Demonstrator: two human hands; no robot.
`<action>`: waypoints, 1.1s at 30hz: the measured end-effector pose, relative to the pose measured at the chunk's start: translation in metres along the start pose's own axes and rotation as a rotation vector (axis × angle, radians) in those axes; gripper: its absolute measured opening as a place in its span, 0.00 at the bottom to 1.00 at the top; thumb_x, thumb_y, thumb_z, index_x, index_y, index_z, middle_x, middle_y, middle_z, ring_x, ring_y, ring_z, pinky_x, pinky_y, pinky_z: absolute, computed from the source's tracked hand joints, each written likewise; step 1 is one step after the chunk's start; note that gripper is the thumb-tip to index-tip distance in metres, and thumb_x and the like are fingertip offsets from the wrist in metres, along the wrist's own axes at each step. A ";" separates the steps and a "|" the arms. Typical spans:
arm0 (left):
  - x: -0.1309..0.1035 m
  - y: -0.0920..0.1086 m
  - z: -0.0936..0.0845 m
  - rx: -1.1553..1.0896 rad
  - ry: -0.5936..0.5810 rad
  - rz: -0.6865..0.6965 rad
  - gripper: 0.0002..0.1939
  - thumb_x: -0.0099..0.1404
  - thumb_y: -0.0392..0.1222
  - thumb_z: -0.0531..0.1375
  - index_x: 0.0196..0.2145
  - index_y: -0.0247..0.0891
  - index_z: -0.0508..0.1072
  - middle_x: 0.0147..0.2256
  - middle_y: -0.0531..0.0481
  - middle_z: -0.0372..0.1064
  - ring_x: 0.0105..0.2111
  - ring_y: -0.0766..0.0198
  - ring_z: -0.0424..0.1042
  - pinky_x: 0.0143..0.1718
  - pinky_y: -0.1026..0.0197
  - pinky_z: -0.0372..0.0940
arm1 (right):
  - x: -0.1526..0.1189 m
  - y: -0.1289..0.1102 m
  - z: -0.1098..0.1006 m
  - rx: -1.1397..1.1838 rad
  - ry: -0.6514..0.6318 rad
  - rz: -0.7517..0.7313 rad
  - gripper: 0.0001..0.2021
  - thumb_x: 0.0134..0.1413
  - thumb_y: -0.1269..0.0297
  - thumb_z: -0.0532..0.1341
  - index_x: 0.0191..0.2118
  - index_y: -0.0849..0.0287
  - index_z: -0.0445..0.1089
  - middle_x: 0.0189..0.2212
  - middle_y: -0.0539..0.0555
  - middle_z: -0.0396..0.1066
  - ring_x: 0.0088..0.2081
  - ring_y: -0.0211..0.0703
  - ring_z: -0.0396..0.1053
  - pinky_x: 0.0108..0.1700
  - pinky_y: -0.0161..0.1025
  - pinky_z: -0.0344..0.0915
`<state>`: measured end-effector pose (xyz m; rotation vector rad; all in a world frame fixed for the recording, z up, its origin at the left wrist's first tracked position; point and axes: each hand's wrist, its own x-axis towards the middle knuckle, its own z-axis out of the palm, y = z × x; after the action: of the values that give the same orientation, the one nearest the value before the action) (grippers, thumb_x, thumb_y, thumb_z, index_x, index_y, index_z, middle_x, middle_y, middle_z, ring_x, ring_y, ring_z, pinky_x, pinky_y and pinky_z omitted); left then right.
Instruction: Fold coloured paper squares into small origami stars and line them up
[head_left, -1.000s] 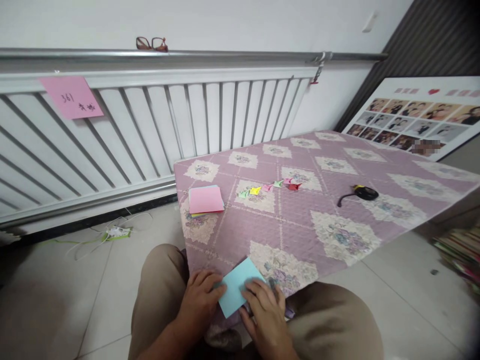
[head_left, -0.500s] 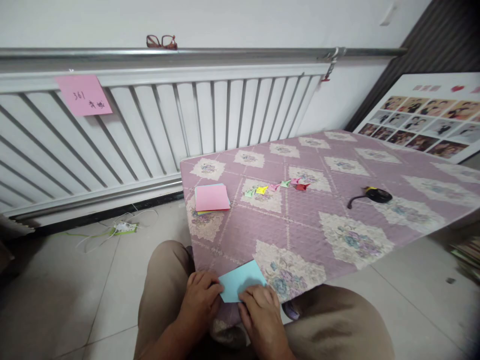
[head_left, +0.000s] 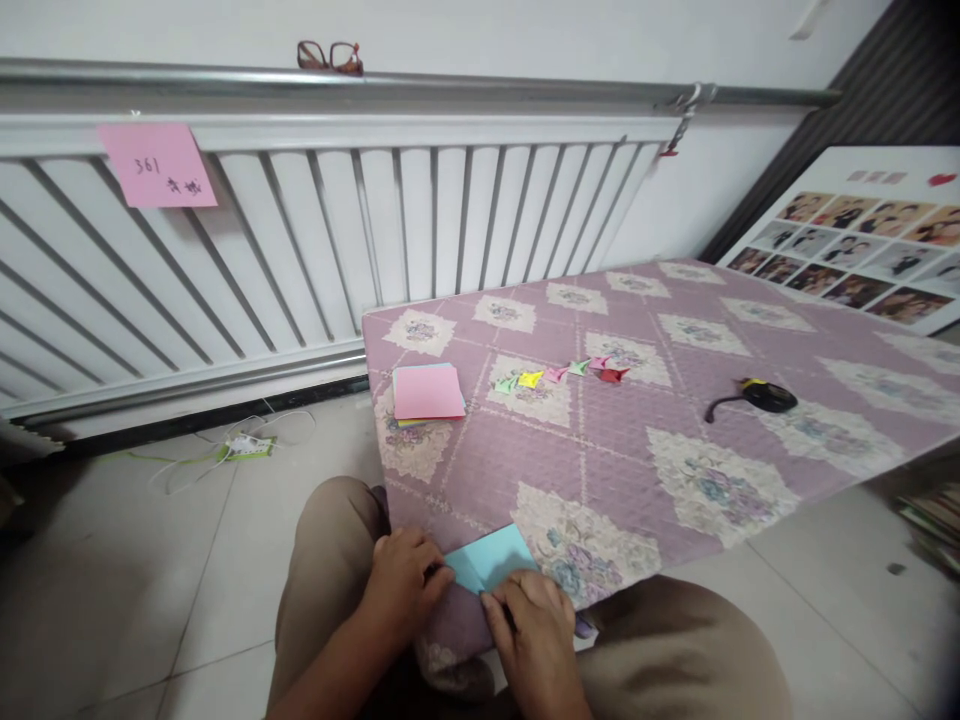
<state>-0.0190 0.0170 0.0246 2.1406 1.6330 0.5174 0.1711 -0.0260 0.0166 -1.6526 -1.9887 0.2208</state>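
Observation:
A light blue sheet of paper (head_left: 491,557) lies at the near corner of the table, with a crease showing near its middle. My left hand (head_left: 409,580) pinches its left end between thumb and fingers. At the sheet's lower right edge, my right hand (head_left: 529,620) presses and grips it, covering that corner. Farther back on the left sits a stack of coloured paper (head_left: 429,392) with a pink sheet on top. Several small folded paper pieces in green, yellow, pink and red (head_left: 531,380) form a row to the right of the stack.
The table has a purple flowered cloth (head_left: 480,470). A black object with a strap (head_left: 769,397) lies on its right part. Behind stand a radiator (head_left: 450,220), a pink note (head_left: 159,165), glasses (head_left: 330,57) on the pipe and a photo board (head_left: 847,240). A power strip (head_left: 249,447) is on the floor.
The view has shifted slightly. Less of the blue sheet shows above my hands, and a crease now shows on it. Both hands still hold it at about the same place.

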 end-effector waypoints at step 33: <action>0.035 0.011 -0.017 0.256 -0.327 -0.090 0.12 0.62 0.51 0.61 0.29 0.40 0.74 0.33 0.51 0.74 0.37 0.55 0.71 0.36 0.56 0.56 | 0.020 0.001 -0.003 -0.168 -0.151 0.112 0.10 0.53 0.63 0.62 0.22 0.53 0.68 0.26 0.50 0.68 0.36 0.48 0.65 0.36 0.42 0.52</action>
<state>-0.0099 0.0496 0.0472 2.1720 1.6666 -0.0734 0.1708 -0.0071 0.0246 -1.9068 -2.0755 0.2318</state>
